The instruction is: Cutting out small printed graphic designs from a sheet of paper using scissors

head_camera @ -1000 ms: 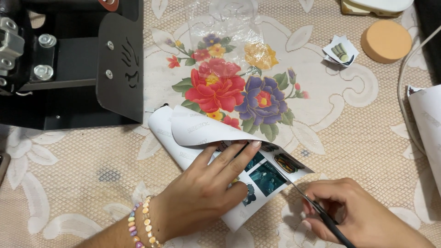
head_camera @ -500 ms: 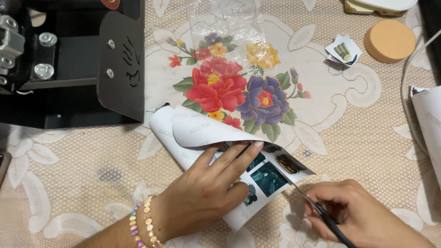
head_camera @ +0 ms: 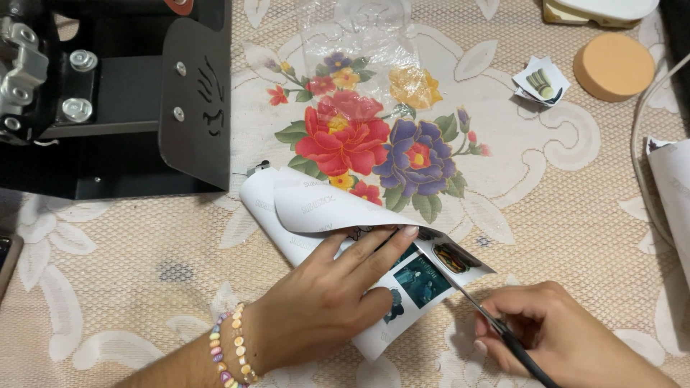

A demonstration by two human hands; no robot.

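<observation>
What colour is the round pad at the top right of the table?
The round pad is plain orange-tan, seen best in the head view.

The sheet (head_camera: 316, 208) is thin white paper, smooth with a slight sheen, curling at one end; its printed pictures look glossy. The scissors (head_camera: 496, 327) have bright metal blades and dark, matt handles. The cloth (head_camera: 560, 215) over the counter is beige lace, rough and openwork, with a printed flower panel under a clear, shiny plastic film (head_camera: 359, 43). The press (head_camera: 115, 100) is black matt painted metal with bright steel bolts. The round pad (head_camera: 613, 66) looks like soft, matt orange foam. The bracelets (head_camera: 230, 348) are smooth pastel beads.
</observation>
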